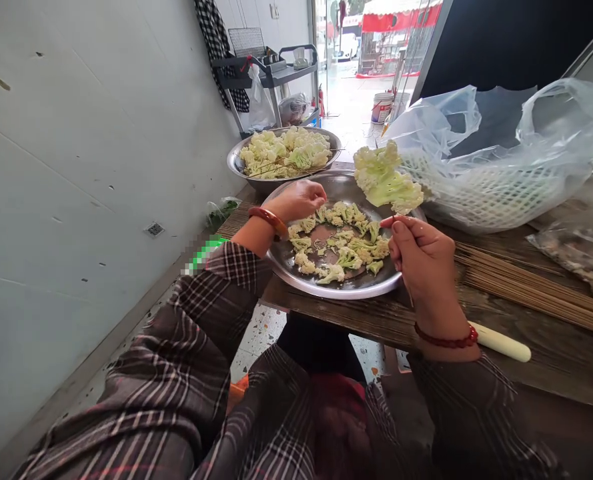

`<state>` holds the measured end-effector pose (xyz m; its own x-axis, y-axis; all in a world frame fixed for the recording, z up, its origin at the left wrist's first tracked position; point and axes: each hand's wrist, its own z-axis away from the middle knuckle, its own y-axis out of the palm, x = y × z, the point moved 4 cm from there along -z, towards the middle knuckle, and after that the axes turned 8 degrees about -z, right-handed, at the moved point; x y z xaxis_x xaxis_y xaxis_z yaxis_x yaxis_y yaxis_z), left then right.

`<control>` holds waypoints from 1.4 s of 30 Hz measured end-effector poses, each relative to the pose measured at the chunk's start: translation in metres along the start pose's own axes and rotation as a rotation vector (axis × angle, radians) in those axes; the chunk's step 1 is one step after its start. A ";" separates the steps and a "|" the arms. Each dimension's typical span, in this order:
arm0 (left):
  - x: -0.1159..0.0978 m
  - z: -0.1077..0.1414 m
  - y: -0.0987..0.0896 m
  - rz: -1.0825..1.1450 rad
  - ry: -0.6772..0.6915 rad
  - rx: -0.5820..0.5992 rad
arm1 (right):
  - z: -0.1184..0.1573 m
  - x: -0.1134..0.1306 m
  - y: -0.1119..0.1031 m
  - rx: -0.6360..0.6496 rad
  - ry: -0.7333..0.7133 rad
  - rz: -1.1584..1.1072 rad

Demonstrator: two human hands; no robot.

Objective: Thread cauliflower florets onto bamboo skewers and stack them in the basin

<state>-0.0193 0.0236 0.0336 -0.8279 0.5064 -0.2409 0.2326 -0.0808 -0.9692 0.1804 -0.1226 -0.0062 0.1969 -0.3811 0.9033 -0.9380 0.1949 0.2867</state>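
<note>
Right grip point(423, 257) closed, thumb against fingers, pinching a thin skewer point(411, 298) at the right side of the near basin. Skewered cauliflower point(387, 181) rides above the fingers: pale, bumpy crowns, smooth greenish stems, held over the basin's far right rim. Red, knobbly bracelet point(446, 340) on that wrist.

Left grip point(303, 199) over the basin's far left part, fingers curled inward; cannot tell whether anything is pinched there. Smooth amber-brown bangle point(270, 221) at the wrist. Both sleeves dark plaid cloth.

Near basin point(343, 292): round, shallow, shiny metal with a broad rim, on the dark, grained wooden counter point(566, 363). Inside, small cut florets point(349, 257) lie in a rough ring, with crumbs and small bits towards the middle.

Far basin point(233, 161), beyond and left: metal too, heaped with larger, craggy cauliflower pieces point(289, 152), thin sticks lying across them.

Right of the near basin, a translucent, crinkled plastic bag point(501, 190) with loop handles, white netlike texture showing through. Nearer, a bundle of slender tan skewers point(536, 290) slants to the right; a smooth, cream, rounded handle point(503, 341) lies near its left end. Far right, another clear bag point(579, 250), contents lumpy, hard to identify.
</note>
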 end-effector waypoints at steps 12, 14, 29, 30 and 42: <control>0.028 0.001 0.025 -0.512 -0.160 0.204 | 0.001 0.001 0.000 0.017 -0.020 0.026; 0.031 0.002 0.026 -0.516 -0.156 0.229 | 0.000 0.000 0.000 0.014 -0.032 0.030; 0.022 -0.001 0.031 0.347 -0.068 0.264 | 0.002 0.001 0.000 -0.025 -0.017 0.058; 0.021 0.000 0.032 0.274 -0.033 0.283 | 0.002 0.001 0.000 -0.022 -0.017 0.056; 0.018 0.012 0.028 -0.609 -0.113 0.308 | 0.002 0.001 0.001 -0.024 0.000 0.110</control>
<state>-0.0337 0.0199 0.0019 -0.8169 0.4481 0.3631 -0.4324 -0.0593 -0.8997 0.1789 -0.1248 -0.0054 0.0929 -0.3557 0.9300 -0.9469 0.2571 0.1930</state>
